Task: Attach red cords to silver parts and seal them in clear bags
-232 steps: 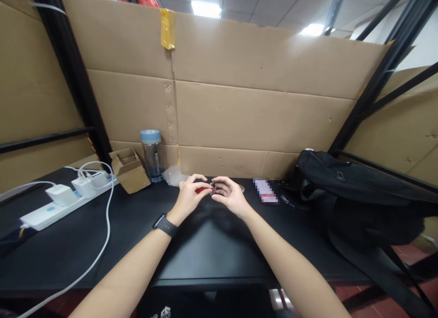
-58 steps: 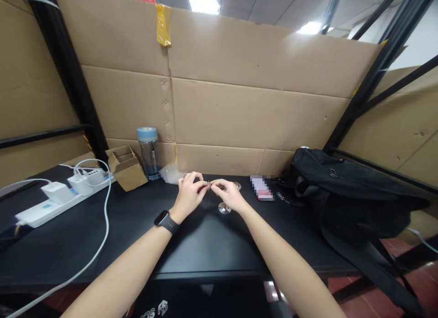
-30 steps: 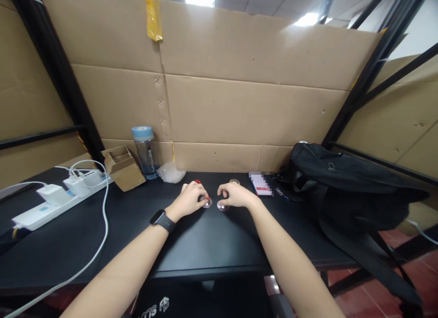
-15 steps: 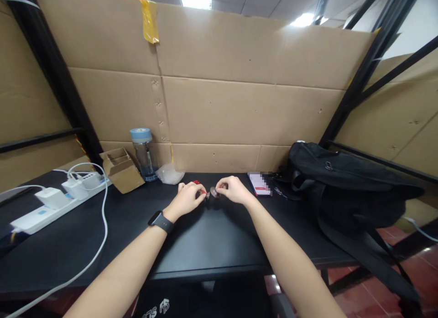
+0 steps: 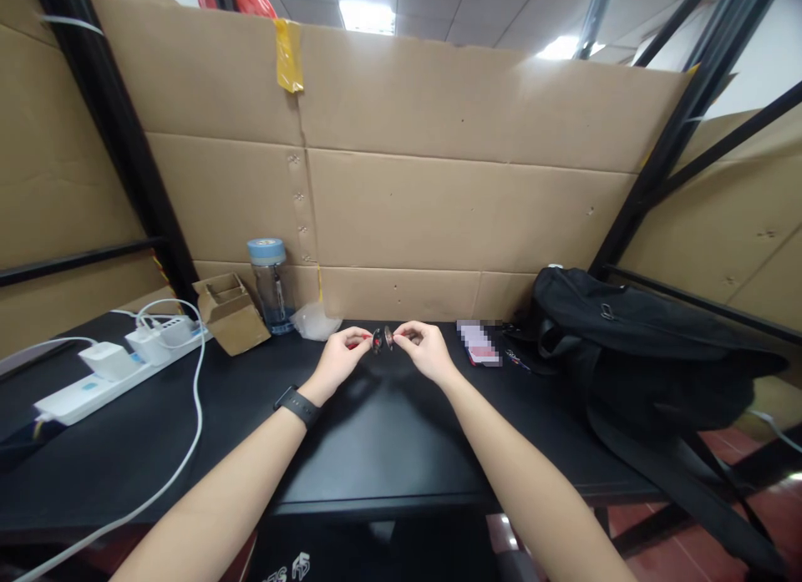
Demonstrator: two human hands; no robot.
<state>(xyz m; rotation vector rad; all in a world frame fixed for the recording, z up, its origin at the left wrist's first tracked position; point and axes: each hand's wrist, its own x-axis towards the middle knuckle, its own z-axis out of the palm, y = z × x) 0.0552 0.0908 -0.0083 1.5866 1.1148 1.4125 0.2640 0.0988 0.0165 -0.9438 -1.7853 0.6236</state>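
Note:
Both hands are raised a little above the black desk, near its back edge. My left hand, with a black watch on the wrist, pinches a small round clear disc that has a red part. My right hand pinches a second small round disc. The two discs stand on edge, face to face and almost touching, between my fingertips. What the discs are I cannot make out.
A blue-lidded clear bottle, an open small cardboard box and a crumpled clear bag stand at the back left. A white power strip with chargers and a cable lies left. A black backpack fills the right. Cardboard walls surround the desk.
Both hands have lifted off the desk, each carrying a disc. A second ago they were pressing the discs on the surface; now the discs are held up, face to face.

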